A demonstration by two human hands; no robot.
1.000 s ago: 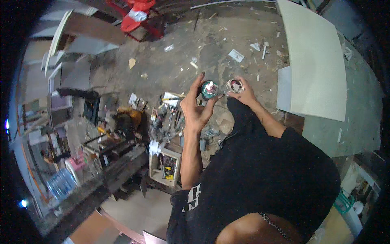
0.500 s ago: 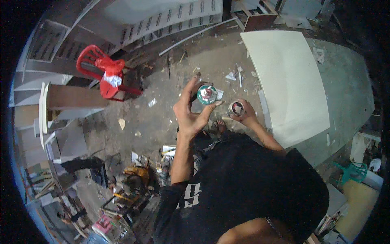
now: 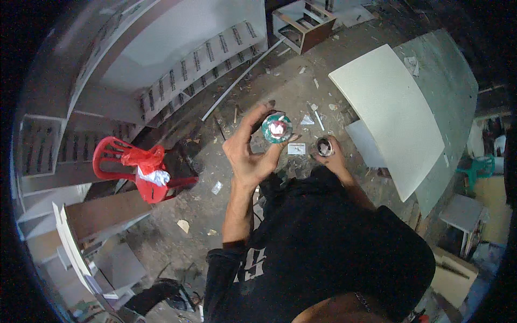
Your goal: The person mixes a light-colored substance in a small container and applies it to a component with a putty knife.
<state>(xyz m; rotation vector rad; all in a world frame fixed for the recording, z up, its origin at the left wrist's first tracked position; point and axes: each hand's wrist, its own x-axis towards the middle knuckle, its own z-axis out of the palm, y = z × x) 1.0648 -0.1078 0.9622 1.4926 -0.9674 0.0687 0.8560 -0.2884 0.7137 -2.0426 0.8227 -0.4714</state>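
Observation:
My left hand (image 3: 249, 152) is closed around a green bottle (image 3: 267, 133), seen from above, with a whitish, partly red top that looks like a nozzle. Thumb and fingers curve round its sides. To the right and a little lower, my right hand (image 3: 335, 156) grips a small round container (image 3: 325, 145) with a pale rim and a dark inside. Something pale shows within it, too small to make out. The bottle and the container are apart, both held above the floor in front of my body.
A red plastic chair (image 3: 149, 189) with a red bag and white cloth stands at left. Large pale panels (image 3: 390, 116) lie at right. A wooden cabinet frame (image 3: 312, 35) and a long white strip (image 3: 239, 81) are at the far side. Scraps litter the floor.
The view has turned, so the chair sits lower and the panels have tilted. My right hand with the container is now slightly farther from the bottle. Both hands keep their hold.

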